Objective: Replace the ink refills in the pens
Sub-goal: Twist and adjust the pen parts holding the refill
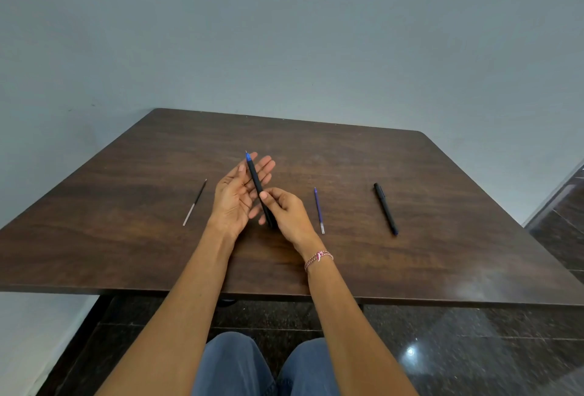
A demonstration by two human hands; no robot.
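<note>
Past the table's (347, 155) near edge, the right hand (289, 210) pinches the lower barrel of a black pen (256, 182), whose blue tip points toward the far edge. The left hand (240, 193) is spread, palm up, behind the barrel. A dark refill (195, 202) lies toward the left edge. Right of the hands lies a blue refill (319, 210) and, nearer the right edge, a second black pen (386, 208).

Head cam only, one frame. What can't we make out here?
Head view: the lower end of the held pen is hidden by the right hand.
Head view: ink levels in the black refill and the blue refill are too small to tell.
Head view: any print on the second pen is too small to read.
Head view: whether the left hand touches the held pen; the barrel covers the contact.
</note>
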